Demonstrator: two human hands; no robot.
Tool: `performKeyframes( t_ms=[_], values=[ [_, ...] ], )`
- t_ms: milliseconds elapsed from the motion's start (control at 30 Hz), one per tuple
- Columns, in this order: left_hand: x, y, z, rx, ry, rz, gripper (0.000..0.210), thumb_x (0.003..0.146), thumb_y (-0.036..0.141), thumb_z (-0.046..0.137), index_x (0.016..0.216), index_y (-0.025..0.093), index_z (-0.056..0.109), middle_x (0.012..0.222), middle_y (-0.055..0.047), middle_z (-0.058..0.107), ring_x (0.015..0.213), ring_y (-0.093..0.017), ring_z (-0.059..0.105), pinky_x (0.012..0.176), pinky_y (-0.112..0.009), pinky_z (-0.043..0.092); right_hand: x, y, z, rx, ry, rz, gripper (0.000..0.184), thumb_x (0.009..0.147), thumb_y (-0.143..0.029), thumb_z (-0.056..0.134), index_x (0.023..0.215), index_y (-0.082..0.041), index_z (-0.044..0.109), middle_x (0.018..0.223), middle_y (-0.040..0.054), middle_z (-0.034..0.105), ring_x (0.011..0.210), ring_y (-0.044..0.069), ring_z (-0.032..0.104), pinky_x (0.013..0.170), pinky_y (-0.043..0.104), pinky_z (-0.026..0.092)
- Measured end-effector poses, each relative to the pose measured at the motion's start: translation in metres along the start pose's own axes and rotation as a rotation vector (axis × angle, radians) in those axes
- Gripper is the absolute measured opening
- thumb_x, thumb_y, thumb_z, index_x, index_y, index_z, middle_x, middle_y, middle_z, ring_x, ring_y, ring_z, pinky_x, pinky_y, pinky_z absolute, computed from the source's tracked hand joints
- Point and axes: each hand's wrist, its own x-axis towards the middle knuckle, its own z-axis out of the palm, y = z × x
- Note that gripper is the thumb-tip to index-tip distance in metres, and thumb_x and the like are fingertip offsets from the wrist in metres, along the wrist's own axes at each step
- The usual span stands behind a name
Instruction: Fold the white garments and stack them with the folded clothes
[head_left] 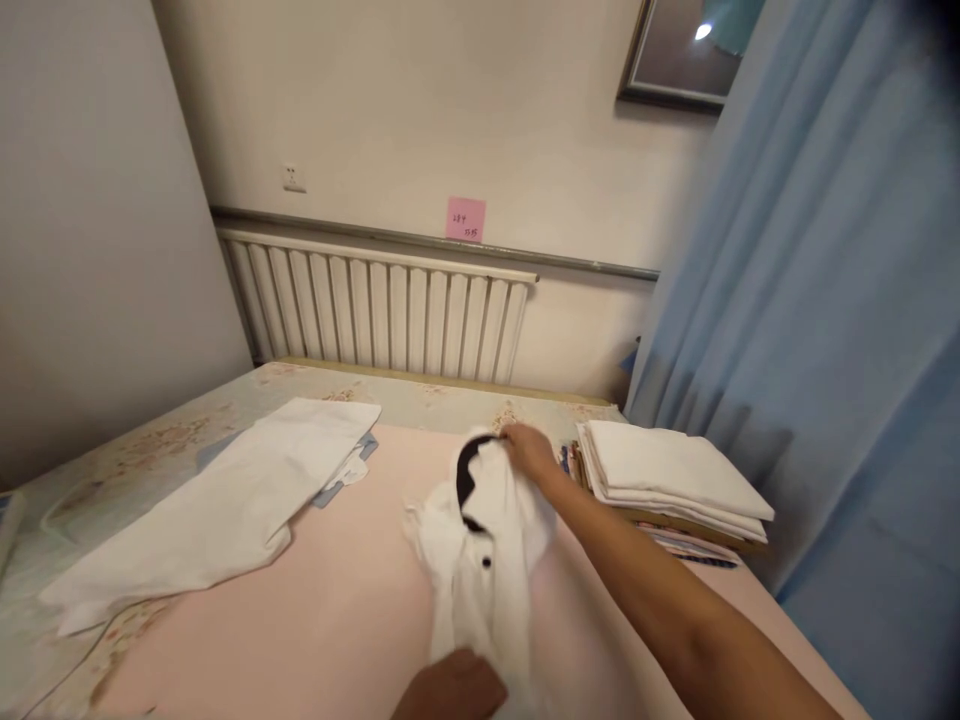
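Observation:
A white garment with a dark inner collar band and a dark button (491, 590) hangs bunched over the pink sheet, partly blurred by motion. My right hand (527, 452) reaches out to its collar and is closed on the edge of the cloth. Lower down, near the bottom of the view, my left hand (457, 686) is closed against the front of the same garment. The fingertips of both hands are mostly hidden. The garment's lower end is blurred and runs out of view.
White cloth (217, 510) lies over grey-blue fabric at the left. A folded stack (675, 470) of white cloth and other fabrics sits at the right, beside a blue curtain (810, 300). Behind the bed stands a white radiator (390, 305), below a pink note (465, 218).

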Motion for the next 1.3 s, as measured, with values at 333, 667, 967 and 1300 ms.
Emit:
performKeyframes(
  t_ms=[333,667,967,1300],
  values=[
    [0.067,-0.037,0.015,0.197,0.132,-0.241,0.027,0.088,0.020,0.033,0.080,0.020,0.059,0.087,-0.006,0.064,0.082,-0.020,0.053,0.076,-0.034,0.039,-0.050,0.032,0.048,0.049,0.072,0.168,0.044,0.085,-0.020,0.054,0.128,-0.015,0.053,0.133,0.0110,0.054,0.124,0.022,0.046,0.104,0.029,0.030],
    [0.018,-0.070,0.042,0.067,0.334,-0.279,0.046,0.078,0.017,0.043,0.122,0.019,0.057,0.111,-0.010,0.066,0.099,-0.023,0.058,0.091,-0.041,0.043,-0.166,0.050,0.115,0.281,-0.092,0.407,0.025,0.078,-0.019,0.052,0.099,-0.019,0.065,0.083,0.0013,0.069,0.079,0.015,0.063,0.070,0.021,0.042],
    [0.005,-0.070,0.041,0.087,0.357,-0.235,0.021,0.081,0.019,0.042,0.076,0.020,0.063,0.086,-0.008,0.067,0.085,-0.023,0.058,0.084,-0.041,0.044,-0.185,0.030,0.116,0.343,-0.154,0.388,0.022,0.072,-0.019,0.056,0.091,-0.019,0.068,0.081,0.0009,0.068,0.078,0.014,0.061,0.069,0.021,0.038],
    [0.005,-0.083,0.046,-0.017,0.415,-0.300,0.023,0.071,0.015,0.040,0.074,0.020,0.061,0.083,-0.007,0.065,0.084,-0.024,0.057,0.082,-0.039,0.045,-0.217,0.016,0.110,0.291,-0.173,0.391,0.013,0.068,-0.011,0.053,0.071,-0.019,0.063,0.073,0.0009,0.066,0.070,0.014,0.057,0.060,0.022,0.031]
  ],
)
